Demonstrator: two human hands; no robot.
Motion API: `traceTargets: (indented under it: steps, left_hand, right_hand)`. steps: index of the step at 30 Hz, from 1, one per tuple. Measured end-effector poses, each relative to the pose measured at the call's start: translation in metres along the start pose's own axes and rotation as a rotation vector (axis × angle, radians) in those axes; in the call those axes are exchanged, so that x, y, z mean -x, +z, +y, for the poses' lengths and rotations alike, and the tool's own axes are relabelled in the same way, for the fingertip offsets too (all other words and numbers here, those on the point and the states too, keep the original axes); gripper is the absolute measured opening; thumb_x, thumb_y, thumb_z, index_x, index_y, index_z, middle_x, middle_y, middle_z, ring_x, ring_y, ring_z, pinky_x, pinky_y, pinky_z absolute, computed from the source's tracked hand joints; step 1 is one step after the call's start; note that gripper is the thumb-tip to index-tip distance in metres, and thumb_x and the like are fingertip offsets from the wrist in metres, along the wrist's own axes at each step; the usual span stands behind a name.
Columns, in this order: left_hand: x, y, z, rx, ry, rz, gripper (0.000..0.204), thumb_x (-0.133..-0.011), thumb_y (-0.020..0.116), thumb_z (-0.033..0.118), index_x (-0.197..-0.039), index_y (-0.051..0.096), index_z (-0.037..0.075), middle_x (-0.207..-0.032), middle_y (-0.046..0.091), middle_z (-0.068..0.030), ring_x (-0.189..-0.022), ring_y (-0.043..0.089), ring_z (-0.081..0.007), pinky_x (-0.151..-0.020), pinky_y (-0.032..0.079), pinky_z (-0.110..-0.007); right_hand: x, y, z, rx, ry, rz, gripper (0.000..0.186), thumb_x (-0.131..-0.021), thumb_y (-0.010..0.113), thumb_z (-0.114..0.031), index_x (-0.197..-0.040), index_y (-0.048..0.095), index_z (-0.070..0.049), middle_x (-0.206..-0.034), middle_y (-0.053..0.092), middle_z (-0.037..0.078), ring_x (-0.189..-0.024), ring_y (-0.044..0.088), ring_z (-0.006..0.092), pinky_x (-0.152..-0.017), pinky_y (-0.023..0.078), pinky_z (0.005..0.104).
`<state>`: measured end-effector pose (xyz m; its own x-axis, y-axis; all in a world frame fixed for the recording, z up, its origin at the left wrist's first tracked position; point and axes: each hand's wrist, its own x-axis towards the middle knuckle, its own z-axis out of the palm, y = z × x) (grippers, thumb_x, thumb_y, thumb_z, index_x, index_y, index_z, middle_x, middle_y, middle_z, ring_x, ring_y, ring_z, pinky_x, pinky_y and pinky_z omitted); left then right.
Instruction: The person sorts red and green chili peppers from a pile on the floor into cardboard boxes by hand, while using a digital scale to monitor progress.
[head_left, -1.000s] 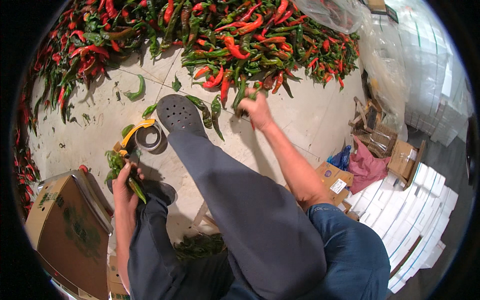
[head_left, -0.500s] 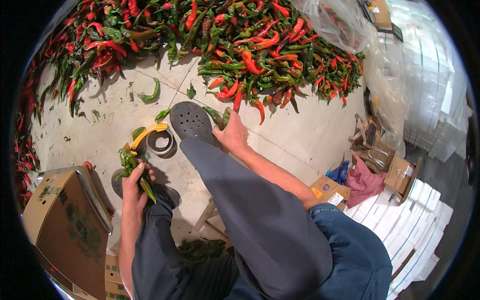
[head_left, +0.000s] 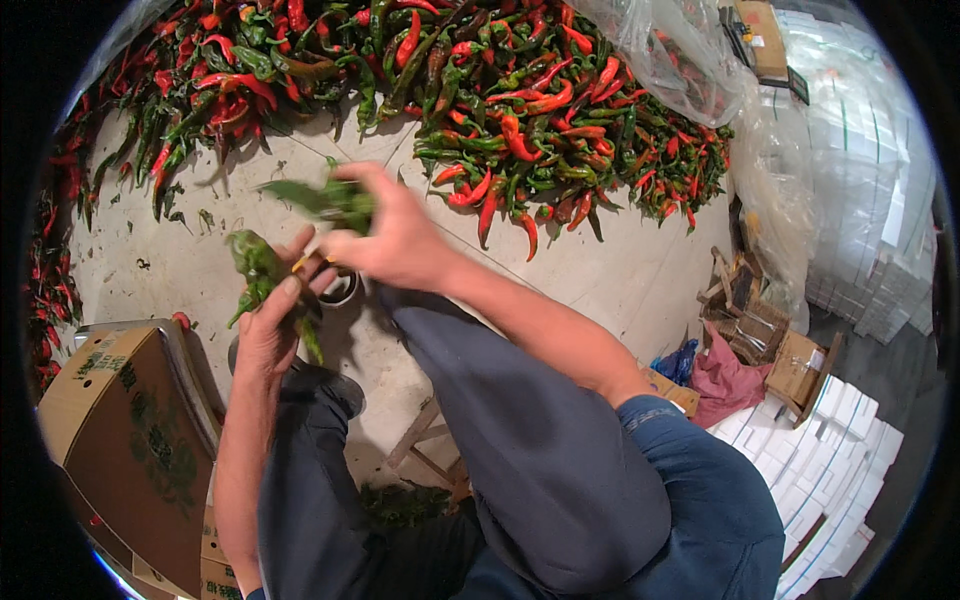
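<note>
My left hand (head_left: 268, 325) is closed around green chili peppers (head_left: 257, 265) that stick out above the thumb and below the fingers. Close by on its right, my right hand (head_left: 400, 232) grips more green peppers (head_left: 345, 203), blurred by motion. Its fingertips come near the fingers of my left hand, and I cannot tell whether they touch. Under the hands, a dark-rimmed ring (head_left: 343, 290) on the floor is mostly covered. A large heap of red and green chili peppers (head_left: 520, 110) spreads over the floor beyond.
An upright cardboard carton (head_left: 130, 440) stands at the left, with more peppers (head_left: 45, 310) past it. My bent legs (head_left: 540, 430) fill the lower middle, above a small wooden stool (head_left: 425, 440). At right are clear plastic sheeting (head_left: 775, 190), a pink cloth (head_left: 728, 380) and stacked white boxes (head_left: 820, 450).
My right hand has risen from beside my shoe with green peppers and moved left to my left hand. Loose green peppers near the shoe are gone from sight. The left hand has moved slightly up.
</note>
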<state>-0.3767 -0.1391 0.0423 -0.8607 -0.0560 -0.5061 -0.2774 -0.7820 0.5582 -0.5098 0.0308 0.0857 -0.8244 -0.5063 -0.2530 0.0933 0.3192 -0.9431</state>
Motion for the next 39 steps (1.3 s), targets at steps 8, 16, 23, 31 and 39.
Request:
traceTargets:
  steps: [8,16,23,31,39]
  left_hand:
    - [0.016,-0.03,0.01,-0.12,-0.059,0.31,0.052,-0.088,0.07,0.008,-0.136,0.052,0.0,-0.118,0.065,-0.0088,-0.104,0.066,-0.0211,-0.089,0.054,-0.035]
    - [0.019,-0.018,0.003,-0.046,-0.053,0.323,0.038,-0.089,0.069,0.015,-0.121,0.062,-0.003,-0.111,0.068,-0.0083,-0.096,0.067,-0.019,-0.084,0.054,-0.033]
    - [0.019,-0.019,0.013,0.104,-0.116,0.213,0.04,-0.089,0.065,0.013,-0.123,0.06,-0.006,-0.11,0.069,-0.0135,-0.097,0.068,-0.0237,-0.087,0.056,-0.037]
    - [0.025,-0.047,0.009,0.135,-0.182,0.117,0.05,-0.086,0.064,0.015,-0.13,0.054,-0.006,-0.112,0.067,-0.0173,-0.096,0.068,-0.0292,-0.09,0.055,-0.04]
    - [0.039,-0.046,-0.01,0.055,-0.289,0.196,0.047,-0.081,0.066,0.011,-0.124,0.058,-0.006,-0.101,0.07,-0.0198,-0.087,0.069,-0.0275,-0.08,0.059,-0.04]
  right_hand:
    - [-0.029,0.102,0.009,-0.244,0.099,-0.136,0.067,-0.084,0.066,-0.035,-0.132,0.05,0.009,-0.124,0.058,0.025,-0.115,0.057,0.0316,-0.101,0.043,0.0366]
    - [-0.02,0.104,0.02,0.138,-0.153,-0.087,0.072,-0.102,0.044,-0.053,-0.139,0.042,0.009,-0.132,0.052,0.025,-0.125,0.048,0.0375,-0.109,0.029,0.0447]
    - [-0.018,0.095,0.018,0.286,-0.371,0.061,0.055,-0.106,0.039,-0.043,-0.124,0.059,0.005,-0.118,0.061,0.019,-0.114,0.054,0.037,-0.1,0.038,0.0449]
    - [-0.045,0.021,0.059,0.418,-0.186,0.13,0.028,-0.093,0.063,-0.026,-0.107,0.067,-0.003,-0.092,0.065,0.018,-0.082,0.065,0.0348,-0.078,0.053,0.0402]
    - [-0.057,-0.09,0.156,1.57,-0.12,-0.056,0.012,-0.079,0.065,-0.012,-0.088,0.07,-0.005,-0.094,0.063,0.013,-0.097,0.063,0.0294,-0.077,0.053,0.0393]
